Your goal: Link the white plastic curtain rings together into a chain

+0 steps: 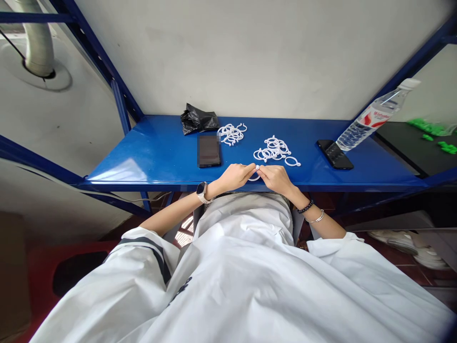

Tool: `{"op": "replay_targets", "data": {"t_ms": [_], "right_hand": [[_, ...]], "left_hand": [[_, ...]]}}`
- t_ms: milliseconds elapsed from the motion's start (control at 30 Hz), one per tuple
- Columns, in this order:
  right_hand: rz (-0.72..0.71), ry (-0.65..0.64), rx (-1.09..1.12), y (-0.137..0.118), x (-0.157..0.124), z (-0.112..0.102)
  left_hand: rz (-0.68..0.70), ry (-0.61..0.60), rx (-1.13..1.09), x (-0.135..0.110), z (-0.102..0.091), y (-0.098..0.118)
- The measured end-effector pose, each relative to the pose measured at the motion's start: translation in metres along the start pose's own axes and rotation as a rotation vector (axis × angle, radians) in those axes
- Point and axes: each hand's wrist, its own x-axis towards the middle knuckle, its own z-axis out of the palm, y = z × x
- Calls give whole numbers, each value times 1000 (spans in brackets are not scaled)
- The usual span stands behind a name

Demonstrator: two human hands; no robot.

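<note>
Both hands meet at the front edge of a blue metal shelf (150, 157). My left hand (235, 175) and my right hand (276, 178) pinch one white plastic ring (255, 175) between their fingertips. A pile of several white rings (273, 150) lies just beyond my right hand, with a single ring (293, 161) beside it. A second pile of white rings (231, 134) lies farther back. My left wrist wears a watch; my right wrist wears bracelets.
A dark phone (209, 150) lies left of the rings, another phone (334, 154) at the right. A plastic water bottle (371, 116) stands at the right. A crumpled black bag (198, 119) sits at the back. Green pieces (433, 131) lie on a dark surface far right.
</note>
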Motion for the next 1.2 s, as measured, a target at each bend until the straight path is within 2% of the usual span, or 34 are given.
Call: {"op": "replay_targets", "data": {"t_ms": [300, 600, 1033, 1200], "right_hand": [[37, -29, 4, -3, 3, 0], [92, -14, 19, -7, 4, -4], [51, 53, 123, -3, 0, -3], [47, 49, 95, -2, -2, -2]], "left_hand": [[-12, -7, -3, 1, 2, -2], [-91, 80, -204, 0, -5, 1], [-14, 102, -399, -3, -15, 5], [20, 74, -435, -2, -14, 4]]}}
